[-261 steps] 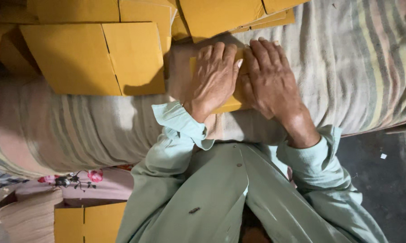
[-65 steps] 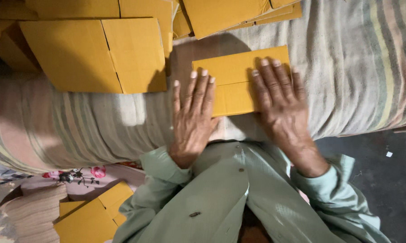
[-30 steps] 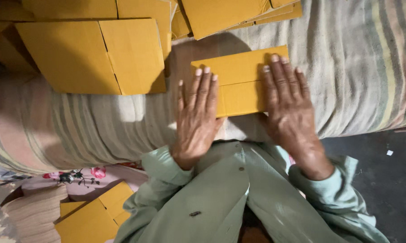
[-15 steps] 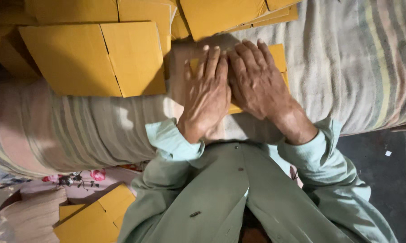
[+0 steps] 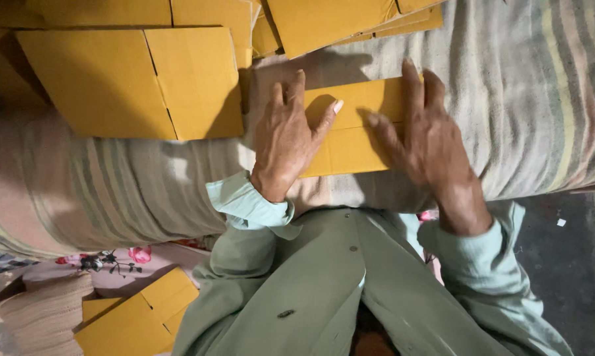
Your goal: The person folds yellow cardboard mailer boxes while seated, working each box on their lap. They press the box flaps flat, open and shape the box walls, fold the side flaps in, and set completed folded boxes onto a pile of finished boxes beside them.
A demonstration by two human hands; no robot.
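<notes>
Folded yellow cardboard sheet [image 5: 353, 128] under flat, open left hand [image 5: 287, 135] and right hand [image 5: 423, 135], more cardboard blanks [image 5: 129, 79] apparently just beside, leftward.

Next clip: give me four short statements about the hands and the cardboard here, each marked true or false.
1. Both hands press on one flat yellow cardboard piece. True.
2. The cardboard lies on bare wood. False: it lies on a striped cloth.
3. The left hand wears a glove. False: both it and the right hand are bare.
4. More yellow cardboard sheets lie to the left. True.
</notes>
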